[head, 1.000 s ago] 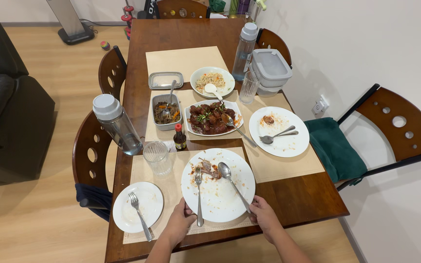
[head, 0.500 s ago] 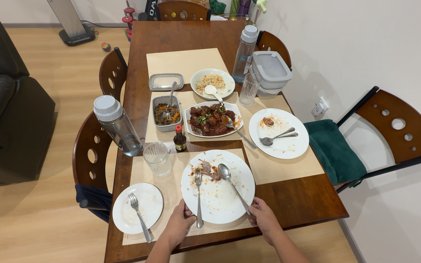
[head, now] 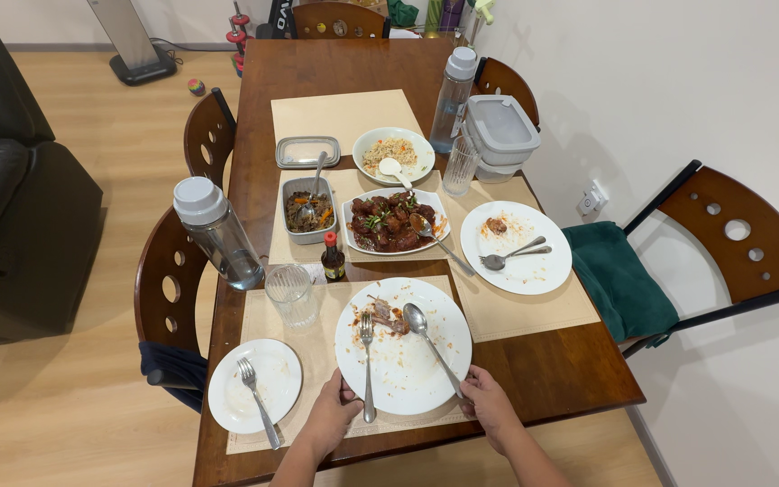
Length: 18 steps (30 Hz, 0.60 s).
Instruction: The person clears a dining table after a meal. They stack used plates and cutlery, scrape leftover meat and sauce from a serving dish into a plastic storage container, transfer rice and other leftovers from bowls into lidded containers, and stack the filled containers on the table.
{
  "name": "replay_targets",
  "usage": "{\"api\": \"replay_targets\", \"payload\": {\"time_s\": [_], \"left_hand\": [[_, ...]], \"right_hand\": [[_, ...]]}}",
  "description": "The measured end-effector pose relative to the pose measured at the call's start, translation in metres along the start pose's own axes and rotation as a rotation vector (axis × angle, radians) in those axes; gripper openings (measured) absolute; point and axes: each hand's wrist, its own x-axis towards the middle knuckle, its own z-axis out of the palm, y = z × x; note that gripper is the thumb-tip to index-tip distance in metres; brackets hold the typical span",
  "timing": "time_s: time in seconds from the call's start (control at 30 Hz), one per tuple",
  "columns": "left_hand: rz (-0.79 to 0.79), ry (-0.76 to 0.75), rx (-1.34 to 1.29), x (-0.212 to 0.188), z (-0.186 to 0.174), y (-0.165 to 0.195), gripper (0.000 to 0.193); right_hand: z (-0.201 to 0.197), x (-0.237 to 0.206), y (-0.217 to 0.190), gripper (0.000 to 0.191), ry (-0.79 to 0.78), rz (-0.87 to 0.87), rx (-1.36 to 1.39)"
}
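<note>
Plate (head: 403, 361) between both touching hands (head: 331, 417).

A large white dinner plate (head: 405, 361), smeared with sauce and scraps, lay flat on the placemat at the table's near edge, a fork (head: 367, 365) and spoon (head: 430, 343) resting across it.

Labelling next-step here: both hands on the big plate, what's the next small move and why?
Probably lift the plate level and slowly. The left hand and right hand grip its near rim, and a loose fork and spoon on it could slide off.
</note>
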Motion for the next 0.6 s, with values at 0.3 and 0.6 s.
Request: {"api": "replay_targets", "payload": {"time_s": [0.3,0.6], "left_hand": [[-0.006,0.001,0.012,-0.002,0.001,0.002,0.06],[0.004,0.097,0.063,0.0,0.012,0.0,0.041]], "right_hand": [[0.0,0.0,0.001,0.045,0.0,-0.013,0.009],[0.004,0.007,0.007,0.043,0.068,-0.077,0.018]]}}
